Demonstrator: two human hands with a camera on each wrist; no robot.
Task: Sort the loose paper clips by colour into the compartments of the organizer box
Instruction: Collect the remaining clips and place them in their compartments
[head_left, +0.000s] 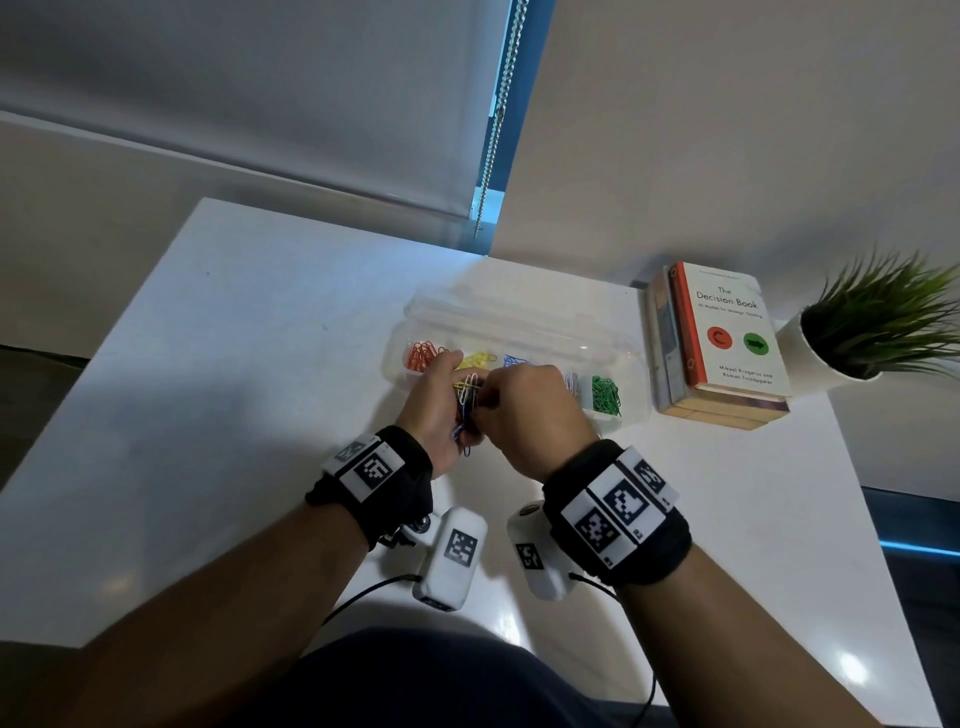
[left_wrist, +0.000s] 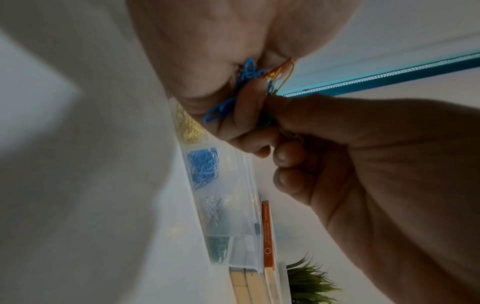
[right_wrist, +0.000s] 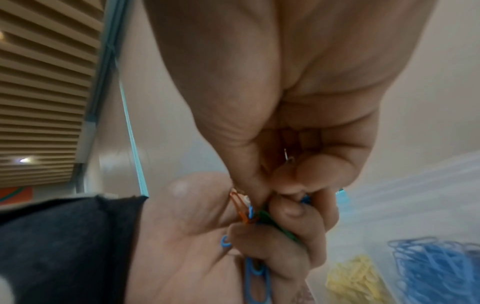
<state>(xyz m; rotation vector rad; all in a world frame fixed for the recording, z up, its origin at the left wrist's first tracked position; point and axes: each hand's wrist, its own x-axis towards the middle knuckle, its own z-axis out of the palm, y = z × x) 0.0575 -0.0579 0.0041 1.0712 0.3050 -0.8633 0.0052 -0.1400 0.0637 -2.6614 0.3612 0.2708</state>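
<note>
Running left-right: organizer box (head_left: 511, 332)

Both forearms are reaching forward with the hands meeting at centre; the left hand (head_left: 435, 410) is cupping, fingers curling round a mixed bunch of paper clips (head_left: 467, 402), while the right hand (head_left: 530, 410) is pinching into it with thumb and forefinger, remaining fingers curling under
</note>
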